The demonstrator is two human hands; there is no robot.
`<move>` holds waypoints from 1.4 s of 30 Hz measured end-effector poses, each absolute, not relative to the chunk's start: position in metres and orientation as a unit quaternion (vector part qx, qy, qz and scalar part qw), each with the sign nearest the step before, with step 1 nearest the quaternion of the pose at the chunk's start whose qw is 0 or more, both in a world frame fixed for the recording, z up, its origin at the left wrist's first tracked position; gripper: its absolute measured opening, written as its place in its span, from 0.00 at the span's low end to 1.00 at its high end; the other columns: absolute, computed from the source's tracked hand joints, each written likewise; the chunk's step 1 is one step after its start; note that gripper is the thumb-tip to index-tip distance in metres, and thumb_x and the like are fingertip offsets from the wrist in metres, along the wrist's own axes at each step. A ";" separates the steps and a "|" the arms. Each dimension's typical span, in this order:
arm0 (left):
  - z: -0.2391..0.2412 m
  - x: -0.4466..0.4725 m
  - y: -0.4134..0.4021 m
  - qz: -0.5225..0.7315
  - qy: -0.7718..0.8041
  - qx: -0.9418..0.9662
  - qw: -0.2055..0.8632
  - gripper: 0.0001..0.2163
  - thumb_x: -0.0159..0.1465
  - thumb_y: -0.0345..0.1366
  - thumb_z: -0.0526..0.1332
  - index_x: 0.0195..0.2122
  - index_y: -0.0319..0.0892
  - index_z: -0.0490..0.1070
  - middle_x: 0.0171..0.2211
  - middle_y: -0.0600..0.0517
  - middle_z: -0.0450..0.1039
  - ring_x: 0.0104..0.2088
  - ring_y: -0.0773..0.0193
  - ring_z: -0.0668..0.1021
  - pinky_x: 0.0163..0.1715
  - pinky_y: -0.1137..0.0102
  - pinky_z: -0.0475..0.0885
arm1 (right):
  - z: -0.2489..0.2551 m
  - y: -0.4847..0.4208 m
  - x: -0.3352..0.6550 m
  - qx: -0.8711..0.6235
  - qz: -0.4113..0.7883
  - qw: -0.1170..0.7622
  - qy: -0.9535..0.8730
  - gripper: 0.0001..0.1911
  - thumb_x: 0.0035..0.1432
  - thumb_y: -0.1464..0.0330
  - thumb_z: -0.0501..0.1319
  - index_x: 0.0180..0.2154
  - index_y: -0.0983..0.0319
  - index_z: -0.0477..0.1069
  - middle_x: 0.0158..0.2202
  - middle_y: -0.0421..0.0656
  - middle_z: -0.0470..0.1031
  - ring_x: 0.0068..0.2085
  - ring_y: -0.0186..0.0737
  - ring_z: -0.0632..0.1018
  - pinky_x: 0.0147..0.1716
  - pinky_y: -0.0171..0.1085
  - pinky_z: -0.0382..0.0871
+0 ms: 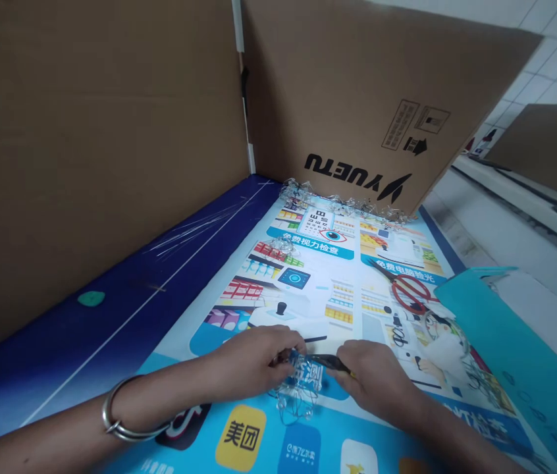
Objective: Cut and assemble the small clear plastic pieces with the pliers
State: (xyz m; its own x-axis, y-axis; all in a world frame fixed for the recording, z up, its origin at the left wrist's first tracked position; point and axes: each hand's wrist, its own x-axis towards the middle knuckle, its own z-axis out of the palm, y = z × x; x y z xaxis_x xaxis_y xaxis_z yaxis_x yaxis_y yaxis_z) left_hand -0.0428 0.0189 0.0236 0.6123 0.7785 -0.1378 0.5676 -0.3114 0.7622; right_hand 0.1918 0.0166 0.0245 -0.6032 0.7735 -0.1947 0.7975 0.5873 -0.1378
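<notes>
Above the printed worktop (pixel 130 316), the left hand (pixel 261 362) pinches a tangle of thin wire (pixel 297 400), and the right hand (pixel 374 376) grips black pliers (pixel 328 361) with their tip at it; red-handled scissors (pixel 409 293) lie beyond.

Right grip (pixel 372 375) conceals the handle of the dark tool (pixel 326 361); type undetermined. Left grip (pixel 263 361) covers part of the wire bundle (pixel 295 398), its strands blurred. Fine print on the cardboard panel (pixel 328 92) is illegible. Picture edges cut off the left forearm (pixel 61 431) and teal panel (pixel 510 342).
</notes>
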 end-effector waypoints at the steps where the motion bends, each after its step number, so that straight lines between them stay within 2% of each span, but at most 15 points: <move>1: 0.026 -0.043 0.019 0.125 0.420 0.801 0.408 0.11 0.57 0.38 0.56 0.42 0.45 0.68 0.33 0.50 0.67 0.30 0.64 0.68 0.26 0.73 0.59 | 0.024 0.016 0.192 0.443 -0.103 0.058 0.889 0.17 0.60 0.57 0.48 0.30 0.62 0.66 0.29 0.42 0.70 0.29 0.35 0.69 0.24 0.33 0.50; 4: 0.034 -0.042 0.019 0.123 0.409 0.810 0.402 0.13 0.57 0.41 0.58 0.43 0.45 0.68 0.36 0.50 0.67 0.33 0.62 0.68 0.30 0.71 0.61 | 0.023 0.014 0.192 0.442 -0.097 0.054 0.890 0.16 0.60 0.57 0.49 0.30 0.62 0.66 0.29 0.42 0.71 0.30 0.36 0.70 0.24 0.33 0.51; 9: 0.040 -0.033 0.022 0.163 0.387 0.833 0.360 0.09 0.60 0.37 0.56 0.42 0.45 0.68 0.40 0.49 0.68 0.41 0.59 0.68 0.39 0.69 0.62 | 0.023 0.013 0.193 0.438 -0.079 0.048 0.894 0.12 0.58 0.60 0.52 0.30 0.61 0.66 0.29 0.41 0.71 0.29 0.37 0.71 0.24 0.33 0.51; 14: 0.038 -0.021 0.027 0.125 0.364 0.859 0.337 0.07 0.62 0.34 0.53 0.37 0.44 0.70 0.33 0.50 0.71 0.36 0.61 0.70 0.35 0.70 0.63 | 0.026 0.012 0.193 0.439 -0.065 0.048 0.895 0.11 0.55 0.61 0.55 0.29 0.61 0.67 0.28 0.41 0.71 0.28 0.38 0.71 0.22 0.33 0.52; 21: 0.035 -0.017 0.032 0.105 0.343 0.870 0.338 0.07 0.59 0.32 0.57 0.39 0.45 0.69 0.35 0.51 0.72 0.37 0.61 0.71 0.35 0.70 0.62 | 0.027 0.013 0.194 0.448 -0.075 0.038 0.890 0.12 0.56 0.59 0.55 0.30 0.61 0.68 0.28 0.41 0.72 0.28 0.38 0.72 0.22 0.32 0.51; 26: 0.030 -0.018 0.031 0.116 0.394 0.850 0.331 0.04 0.58 0.31 0.56 0.33 0.43 0.68 0.30 0.53 0.70 0.31 0.65 0.70 0.29 0.72 0.60 | 0.029 0.017 0.194 0.452 -0.076 0.036 0.888 0.12 0.56 0.60 0.55 0.29 0.61 0.67 0.28 0.41 0.71 0.28 0.38 0.70 0.23 0.33 0.51; 33: 0.021 -0.026 0.034 0.136 0.437 0.791 0.406 0.05 0.60 0.34 0.55 0.30 0.42 0.69 0.24 0.55 0.69 0.25 0.70 0.69 0.24 0.75 0.58 | 0.032 0.019 0.199 0.468 -0.097 0.003 0.879 0.13 0.58 0.60 0.53 0.28 0.61 0.66 0.28 0.41 0.69 0.31 0.37 0.68 0.26 0.34 0.52; 37: 0.021 -0.028 0.037 0.159 0.438 0.770 0.436 0.05 0.58 0.33 0.55 0.27 0.41 0.68 0.26 0.55 0.69 0.26 0.70 0.68 0.25 0.76 0.60 | 0.033 0.016 0.200 0.445 -0.093 -0.032 0.890 0.09 0.55 0.61 0.58 0.34 0.59 0.68 0.31 0.41 0.69 0.34 0.39 0.67 0.31 0.36 0.55; 40: 0.021 -0.029 0.040 0.160 0.441 0.752 0.463 0.05 0.58 0.33 0.55 0.27 0.40 0.67 0.26 0.56 0.67 0.25 0.72 0.67 0.24 0.77 0.60 | 0.031 0.014 0.198 0.430 -0.063 -0.041 0.900 0.15 0.52 0.60 0.60 0.42 0.56 0.66 0.34 0.42 0.69 0.36 0.42 0.67 0.34 0.38 0.55; 42: 0.022 -0.030 0.041 0.155 0.442 0.747 0.473 0.05 0.59 0.33 0.55 0.27 0.40 0.67 0.25 0.57 0.66 0.24 0.72 0.65 0.23 0.78 0.59 | 0.029 0.013 0.198 0.431 -0.047 -0.029 0.900 0.16 0.51 0.61 0.60 0.43 0.56 0.66 0.34 0.42 0.68 0.36 0.42 0.66 0.34 0.39 0.55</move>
